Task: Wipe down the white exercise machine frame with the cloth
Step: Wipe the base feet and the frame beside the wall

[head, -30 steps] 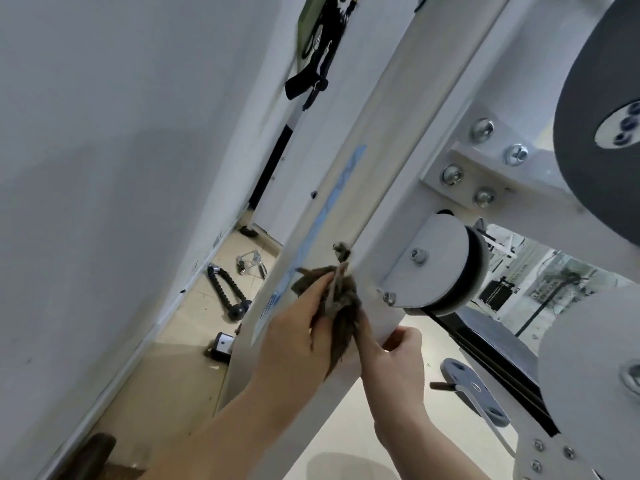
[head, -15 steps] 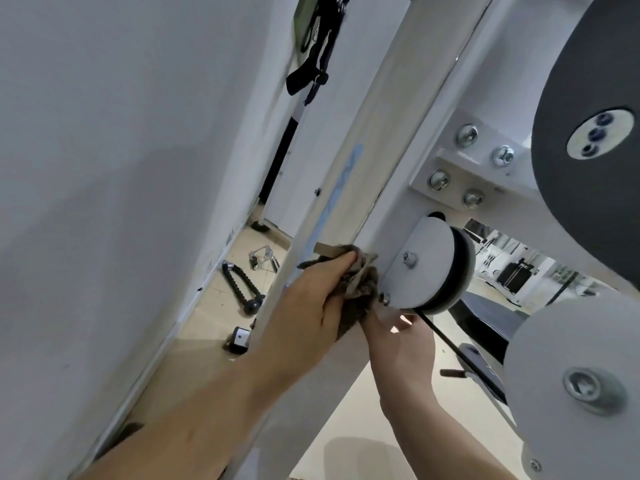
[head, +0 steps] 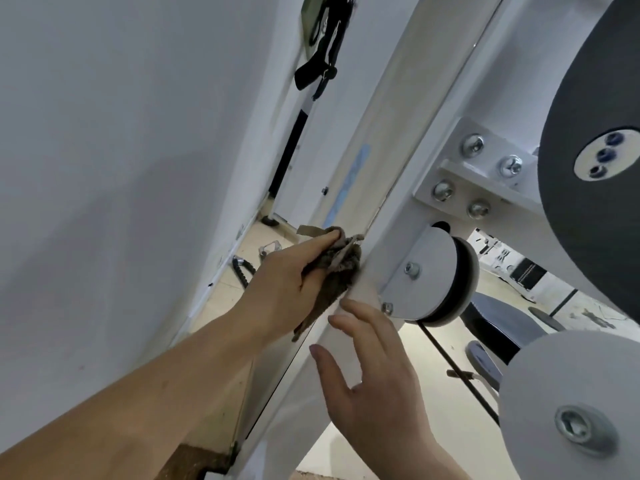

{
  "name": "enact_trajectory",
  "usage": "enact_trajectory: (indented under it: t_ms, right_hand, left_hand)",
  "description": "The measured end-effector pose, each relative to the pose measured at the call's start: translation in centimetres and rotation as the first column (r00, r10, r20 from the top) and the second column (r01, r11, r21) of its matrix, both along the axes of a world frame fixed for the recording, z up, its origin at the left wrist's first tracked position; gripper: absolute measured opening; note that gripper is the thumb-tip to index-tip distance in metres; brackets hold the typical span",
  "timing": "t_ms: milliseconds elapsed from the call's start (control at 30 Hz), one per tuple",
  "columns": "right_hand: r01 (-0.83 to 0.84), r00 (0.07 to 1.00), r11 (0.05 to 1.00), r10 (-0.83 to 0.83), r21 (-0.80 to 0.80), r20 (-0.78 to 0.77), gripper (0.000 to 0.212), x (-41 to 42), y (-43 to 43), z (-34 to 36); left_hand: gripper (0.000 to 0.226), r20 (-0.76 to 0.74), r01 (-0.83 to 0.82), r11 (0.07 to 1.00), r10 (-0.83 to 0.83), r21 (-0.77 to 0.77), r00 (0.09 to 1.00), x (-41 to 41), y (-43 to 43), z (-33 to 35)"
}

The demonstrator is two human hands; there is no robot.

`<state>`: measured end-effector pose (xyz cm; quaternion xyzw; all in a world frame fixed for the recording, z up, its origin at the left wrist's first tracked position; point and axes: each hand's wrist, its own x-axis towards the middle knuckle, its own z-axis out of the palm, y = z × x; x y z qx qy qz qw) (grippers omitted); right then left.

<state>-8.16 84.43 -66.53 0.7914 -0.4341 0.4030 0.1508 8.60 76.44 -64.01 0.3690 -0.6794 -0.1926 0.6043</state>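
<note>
The white exercise machine frame runs as a slanted upright post from top right to bottom centre. My left hand grips a bunched grey-brown cloth and presses it against the post's left face, just below a pale blue sticker. My right hand is lower on the post, fingers straight and spread, resting on the white surface just under the cloth and holding nothing.
A white pulley wheel with a black cable sits just right of the cloth. A large black disc and a bolted bracket are at the upper right. The white wall is close on the left; black handles lie on the floor.
My left hand with the cloth stays at about the same spot on the post. My right hand came out from behind the cloth, moved down and spread its fingers on the post.
</note>
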Motion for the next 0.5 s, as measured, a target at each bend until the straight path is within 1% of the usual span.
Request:
enact_trajectory:
  t_ms: [67, 167, 267, 333, 400, 433, 467, 500]
  right_hand:
    - [0.012, 1.000, 0.997, -0.013, 0.075, 0.012, 0.036, 0.6, -0.9, 1.3]
    - [0.019, 0.998, 0.990, -0.027, 0.137, 0.057, 0.033, 0.5, -0.2, 1.1]
    - [0.101, 0.989, 0.981, -0.118, 0.167, 0.092, 0.039, 0.2, 2.3, 1.4]
    - [0.136, 0.989, 0.982, -0.142, 0.133, 0.036, 0.047, 0.4, 3.3, 2.1]
    - [0.137, 0.989, 0.988, -0.133, 0.068, -0.061, 0.050, 1.1, 4.2, 3.5]
    - [0.150, 0.987, 0.987, -0.146, 0.063, -0.064, 0.052, 1.4, 4.4, 4.3]
    - [0.170, 0.986, 0.981, -0.169, 0.098, -0.019, 0.055, 1.8, 4.5, 5.1]
    - [0.177, 0.979, 0.970, -0.190, 0.165, 0.068, 0.058, 2.2, 4.6, 5.8]
  left_hand:
    - [0.050, -0.019, -0.013, 1.000, 0.014, 0.013, 1.000, 0.8, -0.3, 1.0]
    - [0.050, -0.033, -0.024, 1.000, 0.025, 0.018, 0.999, 1.5, -0.2, 2.3]
    - [0.051, 0.013, 0.006, 1.000, -0.006, 0.024, 1.000, 0.2, 0.5, 3.3]
    - [0.052, 0.044, 0.054, 0.998, -0.055, 0.019, 0.997, -0.8, 0.7, 3.8]
    - [0.052, 0.030, 0.100, 0.994, -0.101, 0.043, 0.994, -1.4, 0.5, 4.6]
    - [0.053, 0.013, 0.115, 0.992, -0.116, 0.061, 0.993, -1.4, 0.5, 4.9]
    - [0.053, -0.009, 0.138, 0.987, -0.137, 0.086, 0.990, -1.3, 0.4, 5.2]
    - [0.053, -0.025, 0.170, 0.978, -0.168, 0.118, 0.985, -1.2, 0.5, 5.2]
